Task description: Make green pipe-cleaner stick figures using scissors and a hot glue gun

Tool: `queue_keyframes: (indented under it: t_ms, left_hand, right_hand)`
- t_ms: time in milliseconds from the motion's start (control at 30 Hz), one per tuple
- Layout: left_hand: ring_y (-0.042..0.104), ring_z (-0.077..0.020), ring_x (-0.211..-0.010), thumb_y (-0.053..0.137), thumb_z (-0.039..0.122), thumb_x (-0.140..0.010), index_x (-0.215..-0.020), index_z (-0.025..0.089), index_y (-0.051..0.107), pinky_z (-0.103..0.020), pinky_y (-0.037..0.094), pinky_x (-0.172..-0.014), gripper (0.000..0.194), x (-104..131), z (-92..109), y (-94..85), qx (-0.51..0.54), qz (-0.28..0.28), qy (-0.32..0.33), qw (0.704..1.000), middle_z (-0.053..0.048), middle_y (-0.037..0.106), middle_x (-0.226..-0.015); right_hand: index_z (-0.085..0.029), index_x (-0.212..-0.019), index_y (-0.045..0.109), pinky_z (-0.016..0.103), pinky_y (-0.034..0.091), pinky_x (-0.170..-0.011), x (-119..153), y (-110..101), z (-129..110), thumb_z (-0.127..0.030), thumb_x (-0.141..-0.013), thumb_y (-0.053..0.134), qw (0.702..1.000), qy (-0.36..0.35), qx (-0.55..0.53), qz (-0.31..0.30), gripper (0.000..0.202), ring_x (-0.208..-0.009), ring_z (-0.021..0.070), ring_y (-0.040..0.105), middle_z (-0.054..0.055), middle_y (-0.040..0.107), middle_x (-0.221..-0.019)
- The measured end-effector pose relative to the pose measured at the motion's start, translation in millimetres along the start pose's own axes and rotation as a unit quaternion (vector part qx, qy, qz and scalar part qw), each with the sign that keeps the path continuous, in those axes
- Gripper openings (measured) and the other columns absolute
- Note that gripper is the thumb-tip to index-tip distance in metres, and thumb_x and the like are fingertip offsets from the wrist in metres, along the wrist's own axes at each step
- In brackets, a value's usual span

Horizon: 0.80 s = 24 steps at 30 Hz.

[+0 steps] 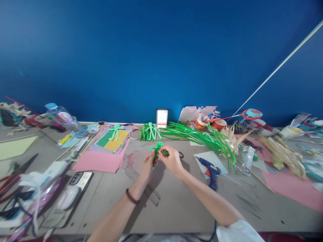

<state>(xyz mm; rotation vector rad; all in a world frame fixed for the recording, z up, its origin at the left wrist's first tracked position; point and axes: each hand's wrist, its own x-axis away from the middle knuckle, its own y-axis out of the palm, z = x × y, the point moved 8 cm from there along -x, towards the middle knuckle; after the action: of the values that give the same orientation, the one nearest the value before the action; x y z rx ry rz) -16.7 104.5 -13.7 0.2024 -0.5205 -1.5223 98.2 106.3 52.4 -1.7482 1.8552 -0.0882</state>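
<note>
In hand: one green pipe-cleaner figure [159, 145], above the counter [181, 205], round head formed, limbs seemingly unfinished. My left fingers [152, 157]: clamped around its body. My right fingers [166, 148]: pinching a green strand beside it. Apparently complete: pale-green figure [115, 131] on coloured sheets [120, 141]; clustered figures [150, 130]. Unworked: green pipe cleaners [186, 131], heaped.

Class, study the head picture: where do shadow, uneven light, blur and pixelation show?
Head view: shadow falls on the table beside the left forearm; the blue wall darkens toward the upper right; the bottle at left looks smeared; the screen by the wall is pixelated; the held green figure lacks fine detail.
</note>
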Motion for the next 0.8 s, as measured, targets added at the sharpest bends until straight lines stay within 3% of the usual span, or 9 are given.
queue_keyframes:
  t_ms: [267,467,667,800]
  left_hand:
    - [0.039,-0.0067,-0.047,0.076,0.046,-0.056,-0.056,0.014,0.061,-0.021,0.028,-0.045,0.035,-3,-2,-12.5,0.027,0.042,-0.002,0.999,0.003,0.053,-0.052]
    - [0.051,-0.0100,-0.054,0.075,0.041,-0.061,-0.064,0.014,0.066,-0.022,0.040,-0.055,0.029,-4,-2,-13.5,0.042,0.052,0.002,0.998,0.000,0.058,-0.056]
    - [0.051,-0.0104,-0.053,0.071,0.043,-0.065,-0.064,0.014,0.066,-0.022,0.039,-0.056,0.030,-3,3,-17.0,-0.019,0.065,0.023,0.997,0.000,0.061,-0.058]
    - [0.057,-0.0144,-0.064,0.070,0.041,-0.067,-0.066,0.015,0.068,-0.024,0.042,-0.064,0.026,-3,11,-17.7,-0.056,0.062,0.066,0.994,-0.001,0.065,-0.063]
  right_hand:
    - [-0.021,-0.072,0.059,0.022,0.045,-0.060,2,2,-2,-0.023,-0.076,0.054,1.000,0.017,0.012,-0.007,0.007,-0.061,0.0131,0.057,0.001,0.064,-0.072]
    - [-0.021,-0.075,0.061,0.022,0.044,-0.060,3,3,-1,-0.024,-0.077,0.053,0.999,0.021,0.023,-0.016,0.009,-0.061,0.0135,0.058,0.001,0.066,-0.071]
    - [-0.019,-0.084,0.066,0.023,0.042,-0.056,3,3,-1,-0.022,-0.078,0.052,0.999,0.005,0.050,-0.013,0.015,-0.055,0.0127,0.055,0.002,0.067,-0.072]
    - [-0.020,-0.090,0.068,0.024,0.046,-0.060,2,7,2,-0.022,-0.078,0.052,1.000,-0.007,-0.002,-0.023,0.020,-0.063,0.0152,0.060,0.004,0.069,-0.079]
